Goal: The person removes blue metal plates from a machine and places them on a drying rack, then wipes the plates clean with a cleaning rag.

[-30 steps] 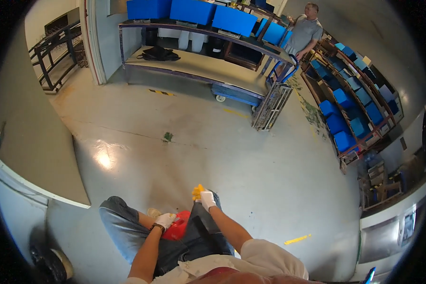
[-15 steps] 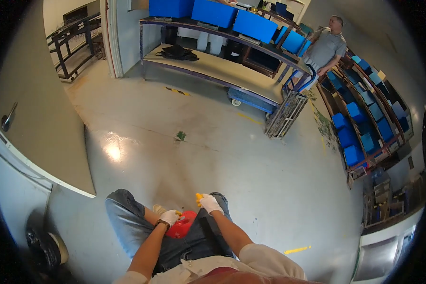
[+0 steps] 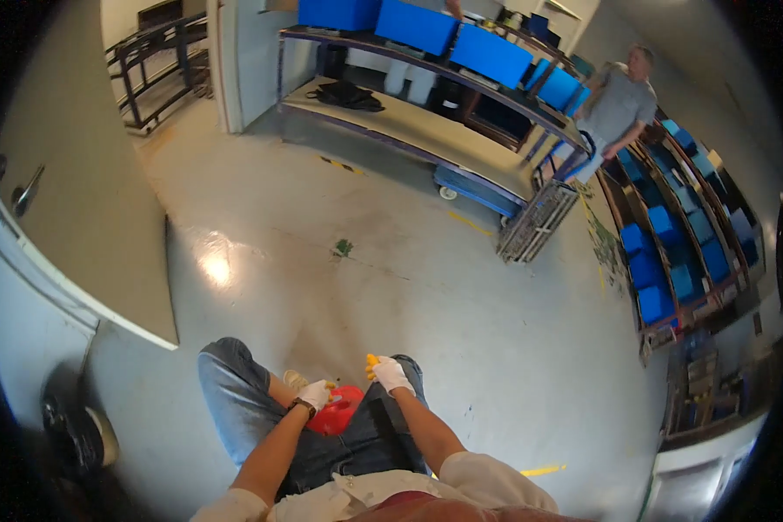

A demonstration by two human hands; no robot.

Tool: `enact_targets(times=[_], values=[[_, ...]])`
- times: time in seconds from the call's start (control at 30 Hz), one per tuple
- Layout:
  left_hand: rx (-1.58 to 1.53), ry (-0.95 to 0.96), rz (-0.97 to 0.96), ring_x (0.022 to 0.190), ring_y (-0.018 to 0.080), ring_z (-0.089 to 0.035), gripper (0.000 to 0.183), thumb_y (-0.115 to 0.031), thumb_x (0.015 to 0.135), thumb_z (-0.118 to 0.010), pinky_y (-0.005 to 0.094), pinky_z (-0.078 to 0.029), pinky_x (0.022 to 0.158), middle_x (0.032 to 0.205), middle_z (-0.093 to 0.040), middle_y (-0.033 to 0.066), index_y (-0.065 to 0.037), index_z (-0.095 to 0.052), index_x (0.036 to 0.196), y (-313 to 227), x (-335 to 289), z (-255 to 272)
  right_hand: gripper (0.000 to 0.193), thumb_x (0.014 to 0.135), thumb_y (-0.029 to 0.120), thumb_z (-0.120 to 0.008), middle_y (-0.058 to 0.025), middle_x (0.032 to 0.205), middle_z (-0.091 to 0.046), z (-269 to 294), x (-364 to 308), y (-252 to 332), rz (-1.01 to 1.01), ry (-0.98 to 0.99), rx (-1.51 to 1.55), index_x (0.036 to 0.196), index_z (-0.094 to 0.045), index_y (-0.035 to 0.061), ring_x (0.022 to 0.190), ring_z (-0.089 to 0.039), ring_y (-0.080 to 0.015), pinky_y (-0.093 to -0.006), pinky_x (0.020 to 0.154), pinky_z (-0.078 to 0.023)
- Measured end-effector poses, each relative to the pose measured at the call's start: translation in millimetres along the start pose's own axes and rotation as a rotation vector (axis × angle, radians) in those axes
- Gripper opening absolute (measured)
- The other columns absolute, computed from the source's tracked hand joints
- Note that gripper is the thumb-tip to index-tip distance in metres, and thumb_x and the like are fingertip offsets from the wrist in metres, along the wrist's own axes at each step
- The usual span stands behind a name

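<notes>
Both my hands wear white gloves with yellow fingertips. My left hand is between my knees, at the upper left edge of a red plastic thing. Its fingers are curled together, and anything inside them is too small to make out. Part of the red thing is covered by my thighs, so its kind is unclear. Beside my right knee, my right hand is closed with its fingertips bunched; what it grips, if anything, does not show. My jeans spread out on either side of the red thing.
An open door stands at left. Ahead is a long two-level bench with blue bins and a black bag. A metal rack leans at its right end, near a standing person. Shelves of blue boxes line the right.
The view has shifted, so the bench, bins and rack appear farther right. My hands stay close to the same places by my knees, both still closed.
</notes>
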State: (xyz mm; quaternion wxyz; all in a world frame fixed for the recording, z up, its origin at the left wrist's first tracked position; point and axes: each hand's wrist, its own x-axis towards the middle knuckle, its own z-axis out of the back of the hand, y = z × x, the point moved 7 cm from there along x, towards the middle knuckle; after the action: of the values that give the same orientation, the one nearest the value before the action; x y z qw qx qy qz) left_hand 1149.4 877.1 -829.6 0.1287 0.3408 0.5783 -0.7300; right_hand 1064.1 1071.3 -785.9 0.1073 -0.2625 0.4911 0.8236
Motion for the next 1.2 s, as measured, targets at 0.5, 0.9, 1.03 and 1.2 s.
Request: enact_targets(times=[0.5, 0.9, 1.03, 1.2], values=[[0.456, -0.227, 0.010, 0.080, 0.0268, -0.054, 0.040, -0.038, 0.077, -0.033, 0.0348, -0.044, 0.061, 0.083, -0.057, 0.0149, -0.006, -0.055, 0.086, -42, -27, 14, 0.017, 0.074, 0.003, -0.038, -0.0103, 0.071, -0.055, -9, -4, 1, 0.007, 0.059, 0.259, 0.085, -0.051, 0.0020, 0.051, -0.053, -0.0171, -0.0236, 0.043, -0.042], [0.549, -0.177, -0.060, 0.076, 0.0267, -0.055, 0.031, -0.029, 0.071, -0.047, 0.0336, -0.042, 0.068, 0.083, -0.057, 0.0155, -0.006, -0.056, 0.091, -53, -31, 7, 0.020, 0.074, 0.004, -0.037, -0.0078, 0.071, -0.056, 3, -6, 6, 0.032, -0.028, 0.155, 0.086, -0.053, 0.0028, 0.053, -0.054, -0.0142, -0.0215, 0.044, -0.043], [0.601, -0.097, -0.059, 0.076, 0.0272, -0.055, 0.033, -0.030, 0.071, -0.047, 0.0336, -0.042, 0.067, 0.081, -0.057, 0.0160, -0.005, -0.055, 0.090, -46, -30, 0, 0.022, 0.073, 0.006, -0.038, -0.0078, 0.075, -0.057, 1, -6, 1, 0.023, -0.007, 0.161, 0.089, -0.053, 0.0020, 0.058, -0.056, -0.0140, -0.0224, 0.049, -0.044], [0.660, -0.042, 0.002, 0.075, 0.0292, -0.054, 0.036, -0.032, 0.072, -0.045, 0.0347, -0.041, 0.067, 0.080, -0.056, 0.0177, -0.001, -0.054, 0.087, -76, -50, -2, 0.024, 0.072, 0.008, -0.039, -0.0077, 0.076, -0.058, 6, -8, 0, 0.017, 0.011, 0.184, 0.091, -0.053, 0.0015, 0.062, -0.056, -0.0141, -0.0242, 0.052, -0.044]])
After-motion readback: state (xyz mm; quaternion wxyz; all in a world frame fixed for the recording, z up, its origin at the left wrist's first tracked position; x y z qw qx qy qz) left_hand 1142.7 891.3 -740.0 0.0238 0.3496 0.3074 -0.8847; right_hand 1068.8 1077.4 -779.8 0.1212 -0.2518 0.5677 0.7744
